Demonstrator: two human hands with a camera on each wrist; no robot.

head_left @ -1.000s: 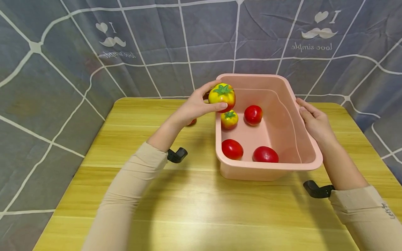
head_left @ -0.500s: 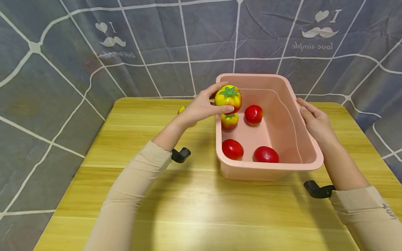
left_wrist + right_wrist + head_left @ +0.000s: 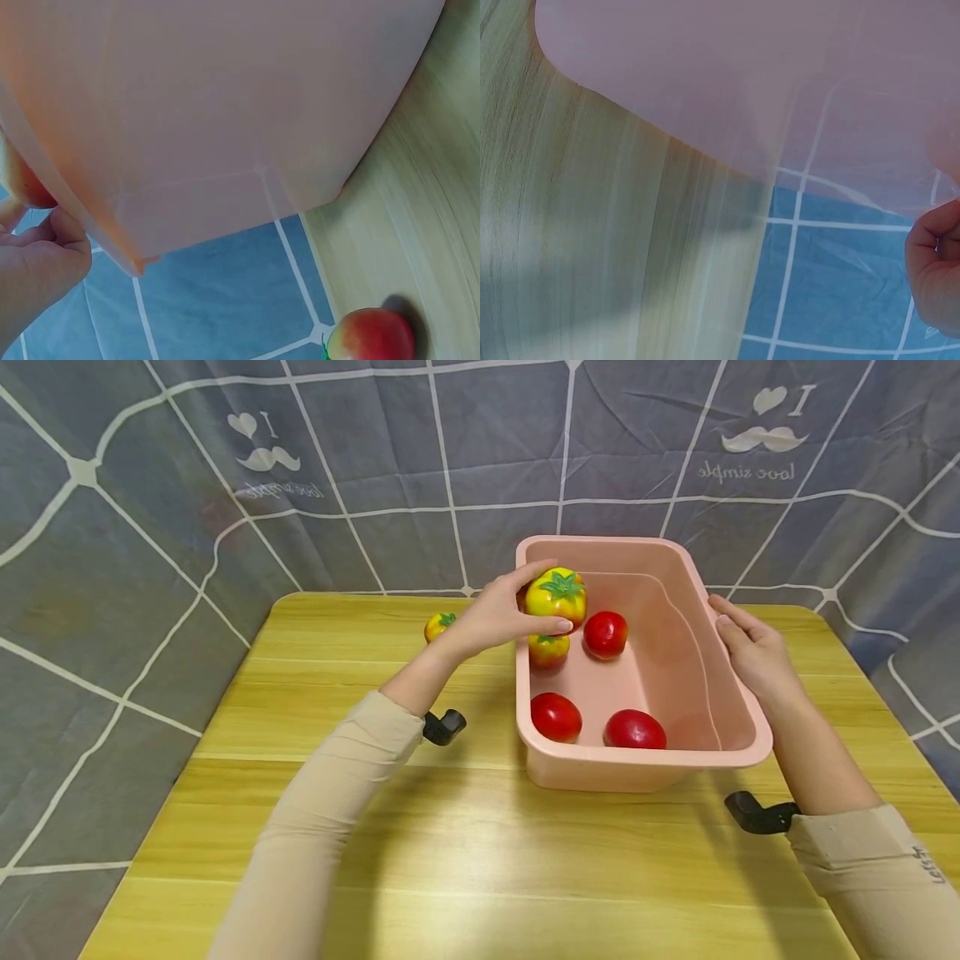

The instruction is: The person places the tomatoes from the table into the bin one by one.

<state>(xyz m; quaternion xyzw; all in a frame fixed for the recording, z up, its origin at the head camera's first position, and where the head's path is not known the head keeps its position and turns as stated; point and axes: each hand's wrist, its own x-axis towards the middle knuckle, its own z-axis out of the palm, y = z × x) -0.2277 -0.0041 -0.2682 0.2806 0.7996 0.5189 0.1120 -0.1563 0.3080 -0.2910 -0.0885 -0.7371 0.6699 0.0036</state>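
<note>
My left hand (image 3: 495, 620) grips a yellow-and-red tomato (image 3: 556, 598) with a green leafy top, fingers behind it and thumb in front. It is held over the left rim of a pink plastic tub (image 3: 637, 758). Inside the tub, just below, lies a similar tomato (image 3: 549, 655), partly hidden. My right hand (image 3: 757, 652) holds the tub's right rim, thumb on the near side. In the left wrist view, the held tomato (image 3: 28, 182) shows only partly behind the tub's edge. The right wrist view shows curled fingers (image 3: 934, 232) at the rim.
Three red fruits lie in the tub: one at mid-floor (image 3: 605, 635), one at the near left (image 3: 556, 718) and one in front (image 3: 635, 729). Another yellow-red tomato (image 3: 439, 626) sits on the wooden table (image 3: 300, 710), left of the tub. A grey tile-patterned curtain (image 3: 502, 460) hangs behind.
My left hand has moved right and slightly down with the tomato, further over the tub. The table tomato behind that arm has come into fuller view. My right hand and the tub stay put.
</note>
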